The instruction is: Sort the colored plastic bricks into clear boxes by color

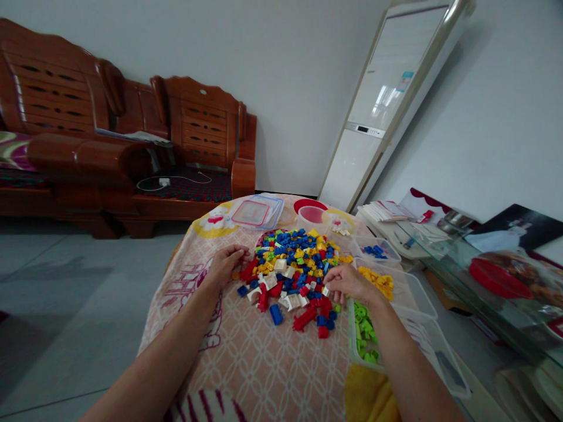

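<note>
A mixed heap of toy building blocks in blue, yellow, red, white and green lies on the cloth-covered table. At the heap's left edge is my left hand, its fingers bent together beside red blocks; whether anything is between them is hidden. My right hand reaches over the right side, fingers pinched downward at a small white block. Just beyond this hand stand clear plastic boxes: one with yellow blocks, one with green blocks partly behind my right forearm, and one with a few blue blocks.
Box lids and a pink-and-red round container lie at the table's far side. A glass shelf with bagged items stands close on the right. Behind are a wooden sofa and a tall white air conditioner.
</note>
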`<state>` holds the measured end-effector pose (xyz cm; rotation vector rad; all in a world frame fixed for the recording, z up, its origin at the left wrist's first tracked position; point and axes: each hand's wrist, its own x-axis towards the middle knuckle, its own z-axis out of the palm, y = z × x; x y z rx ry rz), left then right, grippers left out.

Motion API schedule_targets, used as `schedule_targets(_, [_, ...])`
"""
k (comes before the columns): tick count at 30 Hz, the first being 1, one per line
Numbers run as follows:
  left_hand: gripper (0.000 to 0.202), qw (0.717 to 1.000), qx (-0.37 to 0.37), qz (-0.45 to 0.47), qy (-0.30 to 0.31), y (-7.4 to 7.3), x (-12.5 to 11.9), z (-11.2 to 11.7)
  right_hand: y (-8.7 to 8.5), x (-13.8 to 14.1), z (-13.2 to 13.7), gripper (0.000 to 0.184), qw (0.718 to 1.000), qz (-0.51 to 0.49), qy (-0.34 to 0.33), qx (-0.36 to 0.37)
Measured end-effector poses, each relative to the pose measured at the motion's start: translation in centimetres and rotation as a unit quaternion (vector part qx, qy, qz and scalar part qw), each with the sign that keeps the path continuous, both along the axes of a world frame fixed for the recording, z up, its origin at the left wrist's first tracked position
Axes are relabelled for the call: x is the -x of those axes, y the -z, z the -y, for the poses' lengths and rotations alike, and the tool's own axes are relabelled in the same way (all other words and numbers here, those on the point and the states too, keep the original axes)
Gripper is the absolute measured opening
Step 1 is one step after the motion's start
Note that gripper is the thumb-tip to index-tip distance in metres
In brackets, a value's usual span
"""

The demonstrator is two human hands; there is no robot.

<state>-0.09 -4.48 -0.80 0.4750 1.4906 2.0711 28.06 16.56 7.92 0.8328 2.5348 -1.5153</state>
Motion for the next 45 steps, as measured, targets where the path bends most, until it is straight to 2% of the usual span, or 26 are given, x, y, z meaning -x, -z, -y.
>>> schedule_targets(3, [0.032,1.0,0.006,-0.006,-0.004,-0.2,-0.1,0.0,-0.2,-0.1,0.0,0.01,0.999,0.021,0.021,0.016])
schedule_targets(5, [0.033,1.0,0.007,-0.009,-0.005,-0.3,-0.2,0.0,-0.2,0.1,-0.4,0.012,0.995,-0.015,0.092,0.023])
schedule_targets(6, [0.033,1.0,0.007,-0.009,-0.006,-0.3,-0.2,0.0,-0.3,0.3,-0.8,0.016,0.986,-0.071,0.149,0.02])
schedule_targets(7, [0.033,1.0,0.008,-0.009,-0.006,-0.3,-0.2,0.0,-0.3,0.5,-1.2,0.022,0.966,-0.147,0.212,0.012])
schedule_targets(9, [0.033,1.0,0.008,-0.008,-0.006,-0.3,-0.1,0.0,-0.5,0.9,-2.0,0.038,0.9,-0.301,0.315,-0.011])
schedule_targets(10, [0.032,1.0,0.007,-0.007,-0.005,-0.3,-0.1,0.0,-0.5,1.0,-2.4,0.046,0.87,-0.354,0.342,-0.023])
schedule_targets(11, [0.032,1.0,0.005,-0.007,-0.004,-0.3,-0.1,0.0,-0.6,1.1,-2.7,0.052,0.853,-0.384,0.352,-0.032])
schedule_targets(12, [0.032,1.0,0.003,-0.005,-0.003,-0.3,-0.1,0.0,-0.7,1.1,-2.9,0.054,0.849,-0.391,0.352,-0.038])
schedule_targets(14, [0.032,1.0,0.001,-0.003,-0.002,-0.2,-0.1,0.0,-0.7,1.0,-2.9,0.051,0.868,-0.364,0.335,-0.046])
schedule_targets(17, [0.033,1.0,-0.001,-0.003,0.002,-0.1,0.0,0.0,-0.4,0.9,-2.2,0.036,0.923,-0.268,0.272,-0.051])
schedule_targets(20, [0.033,1.0,-0.005,-0.006,0.003,0.0,0.0,-0.1,-0.1,0.9,-1.2,0.023,0.971,-0.156,0.164,-0.081])
schedule_targets(22, [0.033,1.0,-0.006,-0.007,0.0,0.0,0.0,-0.1,0.1,0.9,-0.5,0.017,0.984,-0.085,0.071,-0.14])
schedule_targets(25, [0.032,1.0,-0.003,-0.008,-0.003,0.0,0.0,-0.1,0.2,1.0,0.4,0.017,0.965,-0.024,-0.046,-0.257])
schedule_targets(27, [0.031,1.0,-0.002,-0.006,-0.005,0.0,0.0,-0.1,0.2,1.2,1.0,0.018,0.945,-0.017,-0.088,-0.315])
schedule_targets(31, [0.029,1.0,0.004,-0.008,-0.006,-0.1,-0.1,-0.1,0.7,1.7,2.2,0.018,0.917,0.005,-0.117,-0.381])
schedule_targets(34, [0.029,1.0,0.006,-0.008,-0.006,-0.2,-0.2,0.0,1.2,2.1,2.7,0.016,0.91,0.014,-0.115,-0.399])
schedule_targets(36, [0.029,1.0,0.005,-0.006,-0.005,-0.2,-0.2,0.0,1.4,2.1,2.6,0.011,0.918,0.01,-0.11,-0.38])
schedule_targets(38, [0.03,1.0,0.002,-0.001,-0.003,-0.2,-0.1,0.0,1.6,2.0,2.2,0.009,0.94,0.003,-0.09,-0.329])
schedule_targets(42, [0.03,1.0,-0.002,-0.002,-0.005,-0.1,-0.1,0.0,1.6,1.6,1.0,0.009,0.991,-0.025,0.002,-0.133])
schedule_targets(45, [0.031,1.0,0.002,-0.011,-0.006,-0.1,-0.1,0.0,1.2,1.2,0.4,0.016,0.997,-0.066,0.04,-0.021])
